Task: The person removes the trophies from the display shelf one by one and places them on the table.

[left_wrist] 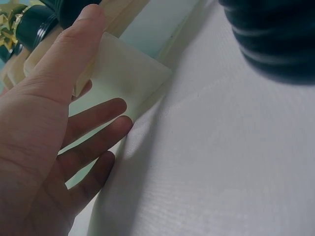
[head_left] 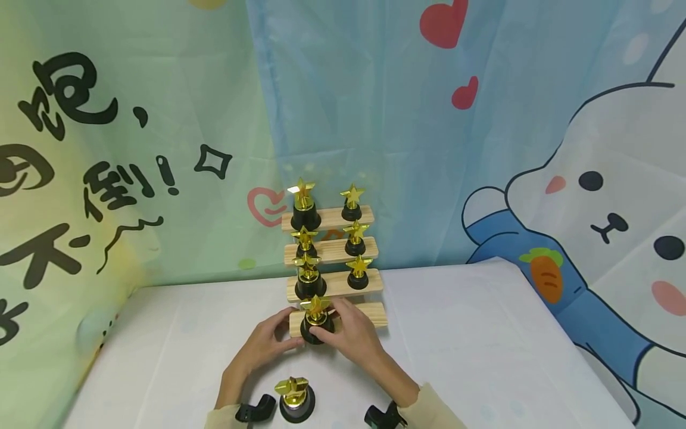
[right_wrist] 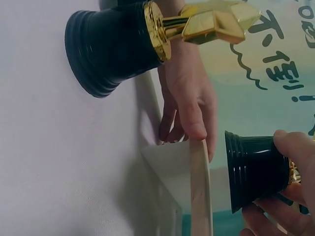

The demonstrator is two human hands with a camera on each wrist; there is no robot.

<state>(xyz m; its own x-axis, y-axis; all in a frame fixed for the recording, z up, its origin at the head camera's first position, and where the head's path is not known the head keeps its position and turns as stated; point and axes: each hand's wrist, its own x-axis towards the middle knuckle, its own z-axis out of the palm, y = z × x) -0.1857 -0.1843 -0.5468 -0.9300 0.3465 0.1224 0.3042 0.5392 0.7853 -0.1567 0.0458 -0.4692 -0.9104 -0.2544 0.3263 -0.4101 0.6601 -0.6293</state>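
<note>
My right hand [head_left: 356, 333] holds a star trophy [head_left: 316, 320] by its black base, thumb on one side and fingers on the other. In the right wrist view, a small gap separates that base from the lowest wooden shelf of the stepped display stand [right_wrist: 199, 196]. At the shelf's left end, my left hand [head_left: 270, 339] pinches the board, thumb at the front corner and index finger toward the back. The other fingers of the left hand [left_wrist: 49, 132] stretch out beside the stand's pale side panel [left_wrist: 128, 73]. Another star trophy [head_left: 296, 400] stands on the table between the forearms.
Several star trophies stand on the upper shelves, such as one at the top left [head_left: 304, 208] and one on the right [head_left: 357, 274]. A white cloth [head_left: 471, 351] covers the table. Behind it hangs a printed curtain [head_left: 348, 89].
</note>
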